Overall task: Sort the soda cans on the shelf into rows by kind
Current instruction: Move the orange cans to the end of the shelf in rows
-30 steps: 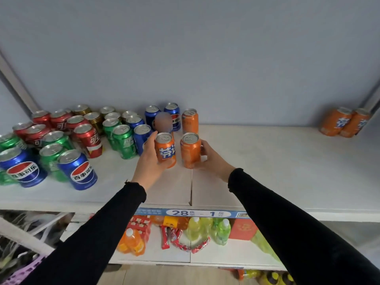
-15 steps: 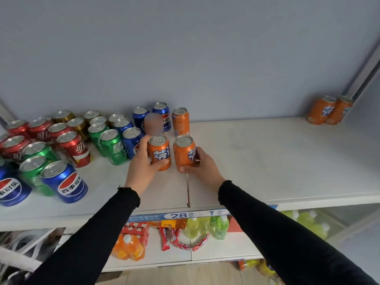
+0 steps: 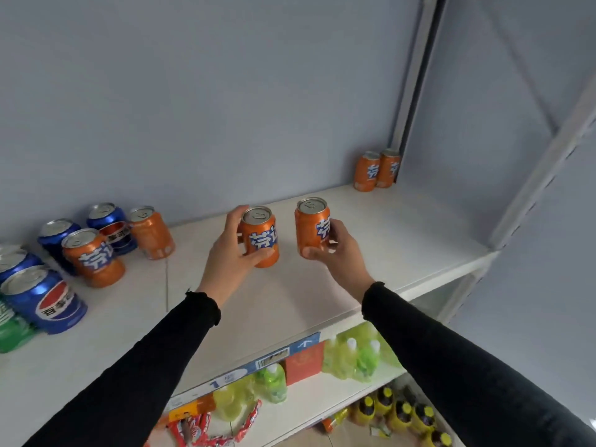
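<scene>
My left hand grips an orange soda can and my right hand grips a second orange can, both upright over the middle of the white shelf. Two more orange cans stand together in the far right corner. At the left stand an orange can in front and another orange can behind, among blue cans. A green can shows at the left edge.
A metal upright and a slanted brace bound the shelf on the right. Below, a lower shelf holds green drink bottles, a red box, red snack packs and yellow-capped bottles.
Both hands have carried their orange cans to the right, away from the can cluster, and the cans are now further apart. The view has swung right, so most of the left cans are out of sight.
</scene>
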The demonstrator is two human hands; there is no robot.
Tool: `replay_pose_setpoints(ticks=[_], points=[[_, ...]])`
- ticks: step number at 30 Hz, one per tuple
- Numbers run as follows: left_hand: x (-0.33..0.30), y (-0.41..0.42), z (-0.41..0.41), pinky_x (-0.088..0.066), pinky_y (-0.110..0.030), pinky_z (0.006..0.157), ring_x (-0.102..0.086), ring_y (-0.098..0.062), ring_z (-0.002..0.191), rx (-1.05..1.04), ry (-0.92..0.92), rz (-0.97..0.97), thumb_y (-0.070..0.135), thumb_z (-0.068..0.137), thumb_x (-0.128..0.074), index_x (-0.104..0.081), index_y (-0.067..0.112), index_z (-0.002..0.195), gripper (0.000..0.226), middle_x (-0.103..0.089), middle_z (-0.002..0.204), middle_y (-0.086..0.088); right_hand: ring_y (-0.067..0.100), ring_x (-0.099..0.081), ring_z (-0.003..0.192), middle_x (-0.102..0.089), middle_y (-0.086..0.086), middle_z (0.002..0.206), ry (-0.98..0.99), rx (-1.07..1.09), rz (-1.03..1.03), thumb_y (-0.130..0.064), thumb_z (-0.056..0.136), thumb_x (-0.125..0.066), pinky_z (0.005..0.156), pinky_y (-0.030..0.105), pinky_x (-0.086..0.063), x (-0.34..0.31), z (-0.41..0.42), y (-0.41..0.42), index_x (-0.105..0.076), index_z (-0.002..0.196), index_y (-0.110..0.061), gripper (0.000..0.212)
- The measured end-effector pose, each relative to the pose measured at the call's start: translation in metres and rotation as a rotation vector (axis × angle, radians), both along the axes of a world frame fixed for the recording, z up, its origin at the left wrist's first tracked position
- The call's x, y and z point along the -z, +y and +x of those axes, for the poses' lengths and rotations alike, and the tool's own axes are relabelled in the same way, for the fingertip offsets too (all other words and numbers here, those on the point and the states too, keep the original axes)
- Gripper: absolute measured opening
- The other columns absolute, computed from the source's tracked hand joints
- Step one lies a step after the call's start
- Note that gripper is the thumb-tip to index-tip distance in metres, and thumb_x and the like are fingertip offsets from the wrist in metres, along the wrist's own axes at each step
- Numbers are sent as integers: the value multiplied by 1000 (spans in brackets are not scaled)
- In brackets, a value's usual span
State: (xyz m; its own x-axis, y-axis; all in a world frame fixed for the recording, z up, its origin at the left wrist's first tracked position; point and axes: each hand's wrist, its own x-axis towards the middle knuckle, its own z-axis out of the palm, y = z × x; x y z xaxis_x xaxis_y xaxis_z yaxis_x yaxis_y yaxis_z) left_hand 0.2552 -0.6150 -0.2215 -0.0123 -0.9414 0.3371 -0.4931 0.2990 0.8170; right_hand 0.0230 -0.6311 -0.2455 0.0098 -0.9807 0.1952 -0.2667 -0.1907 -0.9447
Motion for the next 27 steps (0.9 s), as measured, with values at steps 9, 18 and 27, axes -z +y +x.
replay_pose_setpoints(ticks=[9, 18, 27], points=[[7, -109, -195, -49, -16, 81, -61, -10, 106, 74, 68, 33, 20, 74, -86, -38, 39, 137, 81, -59, 124, 10, -5, -62, 84, -62, -14, 102, -48, 201, 46, -7, 75, -84, 67, 10, -49, 6, -194, -90, -49, 119, -18, 57], [11, -202, -313, -46, -6, 74, -58, 18, 93, 21, 60, 98, 15, 74, -86, -39, 38, 131, 77, -59, 110, 22, 10, -63, 91, -60, -13, 98, 60, 152, 94, -19, 76, -84, 65, 14, -39, 9, -269, -201, -44, 108, -21, 51], [21, -239, -323, -50, -43, 102, -57, -12, 115, -73, 13, 94, 24, 72, -86, -38, 39, 138, 83, -51, 130, 3, 20, -64, 107, -65, 2, 118, 115, 153, 39, -32, 59, -92, 90, 38, -52, 23, -262, -242, -50, 118, -16, 74]])
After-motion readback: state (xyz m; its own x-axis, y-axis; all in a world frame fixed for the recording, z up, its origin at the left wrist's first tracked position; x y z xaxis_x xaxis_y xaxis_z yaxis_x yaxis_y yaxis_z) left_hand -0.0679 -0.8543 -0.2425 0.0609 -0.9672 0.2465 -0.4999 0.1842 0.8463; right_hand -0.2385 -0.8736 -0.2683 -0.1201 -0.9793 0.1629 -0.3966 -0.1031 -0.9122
